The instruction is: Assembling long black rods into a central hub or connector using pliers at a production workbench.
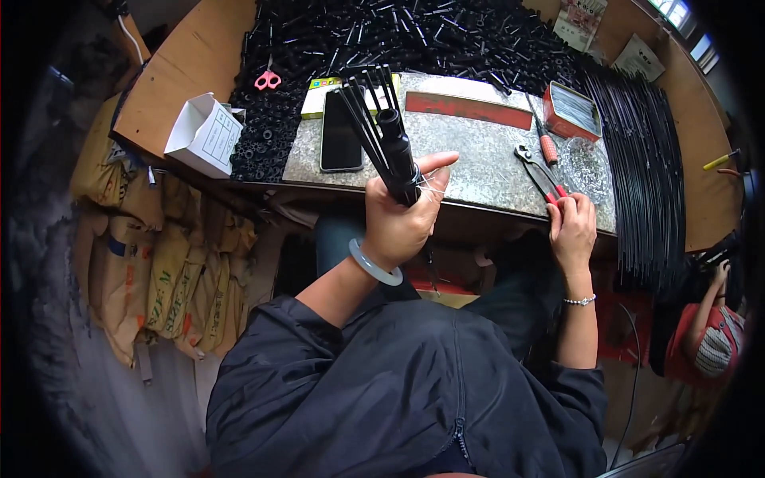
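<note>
My left hand (402,227) is closed round a black umbrella frame (390,147), a thick tube with several thin ribs fanning up beside it. The frame tilts up over the table's front edge. Thin wire (430,188) loops about its lower part, near my thumb and forefinger. On the right, my right hand (574,227) has its fingers curled round the red handle ends of a pair of pliers (532,165). The pliers lie on the speckled tabletop (470,167), jaws pointing away from me.
A phone (341,135), a red bar (468,110), a red-handled tool (548,147) and a tin of wires (574,111) lie on the table. Black parts (382,36) heap behind; long black rods (645,159) hang over the right edge. Another person (709,342) is at far right.
</note>
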### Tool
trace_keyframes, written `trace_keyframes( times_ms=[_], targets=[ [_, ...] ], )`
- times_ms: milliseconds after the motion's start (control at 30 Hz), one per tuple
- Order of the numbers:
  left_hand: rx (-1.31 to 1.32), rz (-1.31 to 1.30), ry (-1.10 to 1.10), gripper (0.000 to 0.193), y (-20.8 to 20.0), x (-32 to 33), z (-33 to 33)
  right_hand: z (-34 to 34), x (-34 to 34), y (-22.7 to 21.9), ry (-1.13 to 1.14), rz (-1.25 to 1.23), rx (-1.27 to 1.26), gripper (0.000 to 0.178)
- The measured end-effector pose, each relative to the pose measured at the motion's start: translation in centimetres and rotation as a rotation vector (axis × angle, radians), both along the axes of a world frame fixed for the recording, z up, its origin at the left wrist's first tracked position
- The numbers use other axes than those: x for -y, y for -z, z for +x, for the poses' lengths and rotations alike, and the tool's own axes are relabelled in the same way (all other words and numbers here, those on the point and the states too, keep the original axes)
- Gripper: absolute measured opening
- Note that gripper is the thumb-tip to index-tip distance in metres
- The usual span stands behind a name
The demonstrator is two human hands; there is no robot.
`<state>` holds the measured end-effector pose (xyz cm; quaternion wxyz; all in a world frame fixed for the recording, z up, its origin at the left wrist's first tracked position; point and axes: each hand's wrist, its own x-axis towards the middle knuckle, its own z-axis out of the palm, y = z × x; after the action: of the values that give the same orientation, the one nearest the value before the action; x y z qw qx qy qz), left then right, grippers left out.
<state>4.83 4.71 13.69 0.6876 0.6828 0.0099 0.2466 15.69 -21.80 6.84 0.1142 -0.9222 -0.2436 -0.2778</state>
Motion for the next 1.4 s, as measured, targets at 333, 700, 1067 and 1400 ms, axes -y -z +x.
trace_keyframes(
  times_ms=[333, 700, 1067, 1400],
  targets=[
    [-0.092, -0.048, -0.068, 0.020, 0.4, 0.0, 1.2, -7.6, -3.5, -10.7, -0.329, 0.001, 0.011, 0.039],
    [-0.085, -0.099, -0.010, 0.021, 0.9, 0.5, 1.4, -8.4, -4.8, -11.8, -0.374, -0.185, 0.157, 0.025],
    [0.080, -0.061, 0.121, 0.024, 0.5, 1.0, 0.0, -9.2, -4.0, -9.8, -0.703, 0.628, -2.291, 0.069],
    [0.038, 0.040, 0.135, 0.023, 0.7, 0.7, -0.7, -9.0, -3.7, -9.2, -0.827, 0.597, -2.314, 0.070]
  ],
)
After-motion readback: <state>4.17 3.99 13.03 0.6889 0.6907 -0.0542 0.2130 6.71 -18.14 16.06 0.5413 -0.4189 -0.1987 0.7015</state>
